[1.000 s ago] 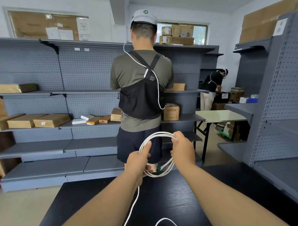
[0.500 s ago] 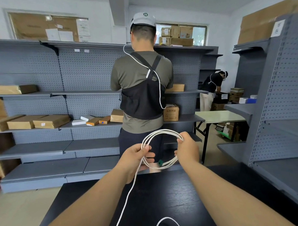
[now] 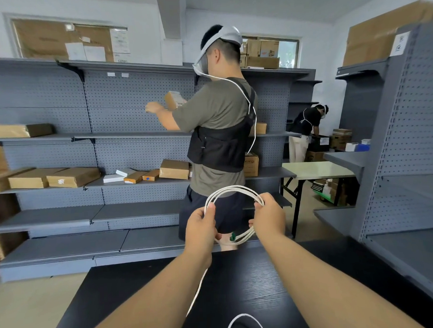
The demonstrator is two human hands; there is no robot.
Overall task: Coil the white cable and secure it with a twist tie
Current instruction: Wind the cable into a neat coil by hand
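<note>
Left hand [image 3: 200,228] slid up white cable [image 3: 232,189]; right hand [image 3: 270,217] grips it.

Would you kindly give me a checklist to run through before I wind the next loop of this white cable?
1. Left hand grips the coil's left side: ok.
2. Right hand pinches its right side: ok.
3. Loops of the white cable lie together, untangled: ok.
4. Whole cable coiled: not ok; a tail hangs over the black table.
5. Tail free of snags: cannot tell; it leaves the frame.
6. Twist tie ready: cannot tell; a small green piece sits at the coil's bottom.
</note>
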